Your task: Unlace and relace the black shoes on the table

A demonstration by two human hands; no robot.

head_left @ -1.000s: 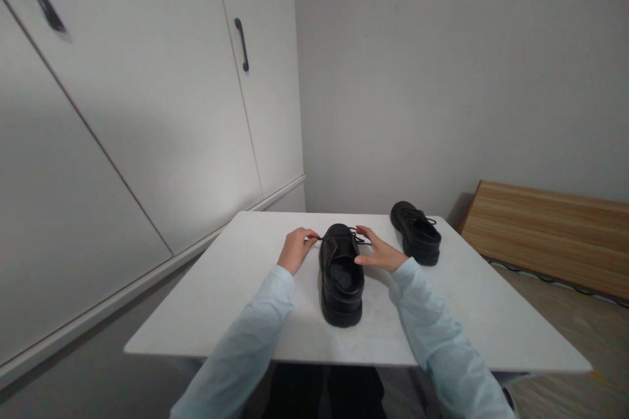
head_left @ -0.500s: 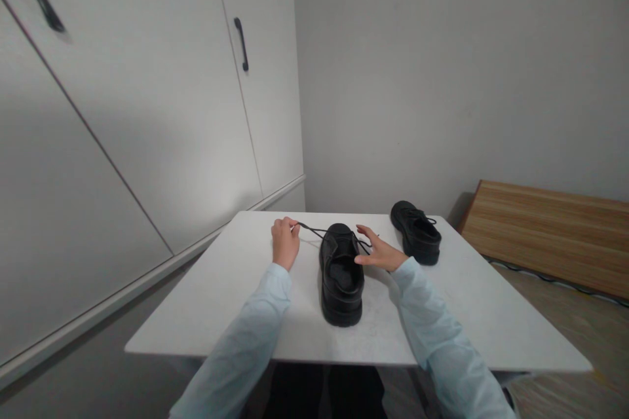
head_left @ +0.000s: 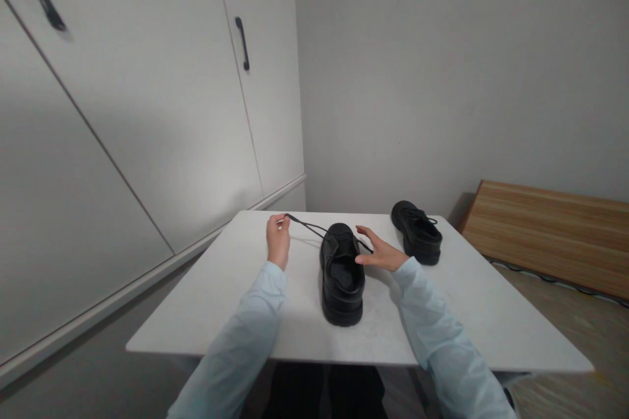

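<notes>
A black shoe (head_left: 343, 294) stands on the white table (head_left: 221, 301) with its toe pointing away from me. My left hand (head_left: 278, 239) pinches a black shoelace (head_left: 307, 225), which stretches out to the left from the shoe's front. At the shoe's right side is my right hand (head_left: 379, 252), thumb and fingers apart, the thumb by the collar. A short length of lace shows between those fingers and the shoe, not gripped. The second black shoe (head_left: 417, 232) rests at the table's back right, its lace on top.
White cabinet doors (head_left: 147, 111) with dark handles rise on the left. A grey wall (head_left: 442, 78) stands behind the table. To the right, beyond the table, a wooden panel (head_left: 545, 236) leans over the floor, with a dark cable along its lower edge.
My left hand has moved a little left, drawing the lace farther out and tauter. Less lace shows at the shoe's right side. My right hand has hardly moved.
</notes>
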